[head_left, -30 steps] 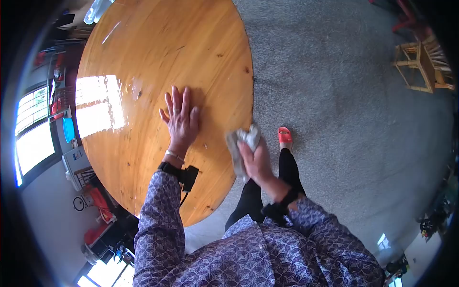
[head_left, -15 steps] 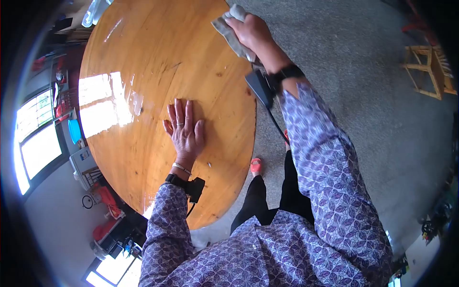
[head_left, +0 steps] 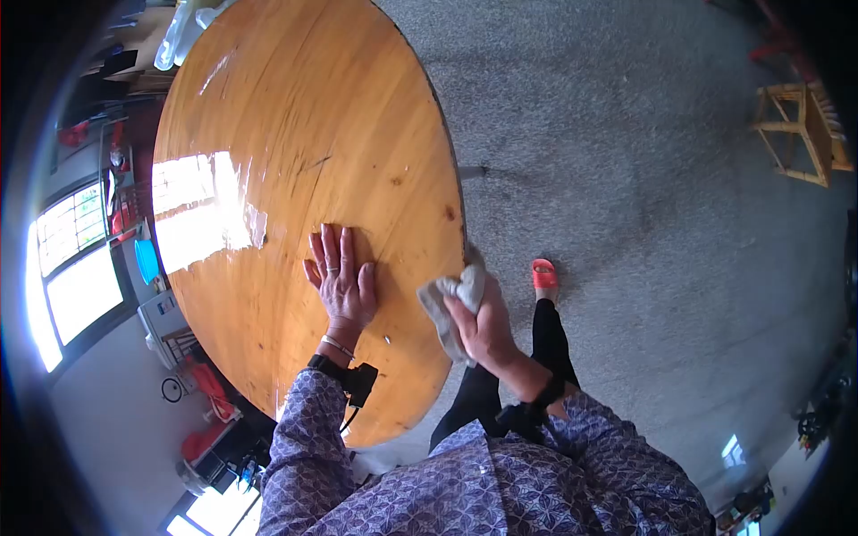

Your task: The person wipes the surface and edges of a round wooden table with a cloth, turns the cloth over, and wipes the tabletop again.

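A round, glossy wooden table [head_left: 357, 116] fills the left and middle of the view. My left hand [head_left: 341, 281] lies flat on its top with the fingers apart and a ring on one finger, holding nothing. At the table's right edge, my right hand [head_left: 485, 329] grips a crumpled grey cloth [head_left: 438, 299]. Part of the cloth lies over the edge of the wood; the fingertips are hidden in its folds. A small light speck [head_left: 388, 339] is on the table to the right of my left wrist.
Grey floor [head_left: 608, 179] extends to the right, with a wooden stool [head_left: 798, 134] at the upper right. My foot in a red slipper [head_left: 544, 272] stands beside the table. A blue basin [head_left: 147, 261] and windows show at the left; clear plastic [head_left: 183, 36] lies at the upper left.
My right hand swept with the cloth up along the table's edge and has come back down near my body. My left hand stays flat and appears lower in view.
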Demonstrator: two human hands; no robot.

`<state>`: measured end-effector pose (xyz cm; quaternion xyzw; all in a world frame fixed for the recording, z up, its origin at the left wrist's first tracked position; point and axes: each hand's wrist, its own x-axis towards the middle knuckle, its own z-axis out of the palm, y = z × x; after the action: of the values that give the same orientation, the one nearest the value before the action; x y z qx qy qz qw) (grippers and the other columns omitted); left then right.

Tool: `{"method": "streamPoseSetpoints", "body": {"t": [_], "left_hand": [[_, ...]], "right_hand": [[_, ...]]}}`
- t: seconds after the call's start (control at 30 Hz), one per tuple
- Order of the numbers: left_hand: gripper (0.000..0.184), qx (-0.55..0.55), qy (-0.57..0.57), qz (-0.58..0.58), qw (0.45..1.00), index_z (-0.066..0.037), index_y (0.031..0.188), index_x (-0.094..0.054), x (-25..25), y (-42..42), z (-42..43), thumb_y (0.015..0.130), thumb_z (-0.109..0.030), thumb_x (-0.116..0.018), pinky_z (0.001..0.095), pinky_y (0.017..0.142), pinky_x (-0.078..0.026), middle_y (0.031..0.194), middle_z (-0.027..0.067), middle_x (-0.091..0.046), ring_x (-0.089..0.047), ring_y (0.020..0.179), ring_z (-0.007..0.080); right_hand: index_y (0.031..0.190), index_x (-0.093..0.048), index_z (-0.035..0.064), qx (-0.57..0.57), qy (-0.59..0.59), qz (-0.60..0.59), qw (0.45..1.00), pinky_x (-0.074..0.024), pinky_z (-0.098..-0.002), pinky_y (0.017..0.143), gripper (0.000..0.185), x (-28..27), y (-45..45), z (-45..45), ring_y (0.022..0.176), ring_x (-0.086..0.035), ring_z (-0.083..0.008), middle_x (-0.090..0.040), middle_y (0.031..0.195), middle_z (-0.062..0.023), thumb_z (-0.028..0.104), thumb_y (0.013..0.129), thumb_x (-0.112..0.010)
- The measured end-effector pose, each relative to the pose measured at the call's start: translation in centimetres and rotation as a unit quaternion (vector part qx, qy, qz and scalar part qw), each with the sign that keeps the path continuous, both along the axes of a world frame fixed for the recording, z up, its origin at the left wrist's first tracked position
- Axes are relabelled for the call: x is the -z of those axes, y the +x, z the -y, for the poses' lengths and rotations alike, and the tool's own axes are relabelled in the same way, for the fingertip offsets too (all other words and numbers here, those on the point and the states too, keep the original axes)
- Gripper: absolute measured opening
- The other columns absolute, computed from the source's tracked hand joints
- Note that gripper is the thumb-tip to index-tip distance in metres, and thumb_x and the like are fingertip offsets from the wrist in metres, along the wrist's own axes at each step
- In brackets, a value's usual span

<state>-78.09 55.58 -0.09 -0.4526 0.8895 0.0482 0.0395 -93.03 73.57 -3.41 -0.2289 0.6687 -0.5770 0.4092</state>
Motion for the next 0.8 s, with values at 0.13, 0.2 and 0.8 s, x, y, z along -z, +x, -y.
{"method": "streamPoseSetpoints", "body": {"t": [0.13, 0.2, 0.8], "left_hand": [[0.066, 0.001, 0.002, 0.001, 1.0, -0.01, 0.149, -0.035, 0.0, -0.2, 0.1, 0.091, -0.038, -0.048, 0.0526, 0.115, 0.003, 0.161, 0.0153, -0.018, -0.008, 0.149, 0.0355], [0.065, -0.001, 0.003, -0.007, 1.0, -0.01, 0.149, -0.035, 0.0, -0.1, 0.0, 0.091, -0.037, -0.049, 0.0527, 0.115, 0.003, 0.16, 0.0158, -0.018, -0.008, 0.149, 0.0355], [0.068, 0.001, -0.006, 0.01, 1.0, -0.01, 0.151, -0.031, 0.4, 0.1, 0.0, 0.091, -0.038, -0.047, 0.0529, 0.115, 0.001, 0.161, 0.0143, -0.016, -0.008, 0.149, 0.0351]], "right_hand": [[0.127, -0.052, 0.0061, 0.006, 0.03, -0.072, 0.997, -0.0505, -0.0453, 0.087, 0.043, 0.0, -8.4, 10.1, 0.105, -0.061, -0.0403, -0.062, 0.114, -0.0209, 0.026, 0.091, -0.064], [0.117, -0.062, 0.0055, -0.01, 0.014, -0.083, 0.996, -0.0512, -0.0447, 0.085, 0.039, 0.5, -12.7, 16.2, 0.101, -0.064, -0.0385, -0.066, 0.105, -0.0216, 0.035, 0.091, -0.061], [0.145, -0.03, 0.0017, 0.081, -0.026, 0.187, 0.979, -0.0462, -0.039, 0.099, 0.07, -1.2, -0.5, 1.8, 0.121, -0.051, -0.0349, -0.043, 0.134, -0.0222, 0.009, 0.086, -0.068]]}}
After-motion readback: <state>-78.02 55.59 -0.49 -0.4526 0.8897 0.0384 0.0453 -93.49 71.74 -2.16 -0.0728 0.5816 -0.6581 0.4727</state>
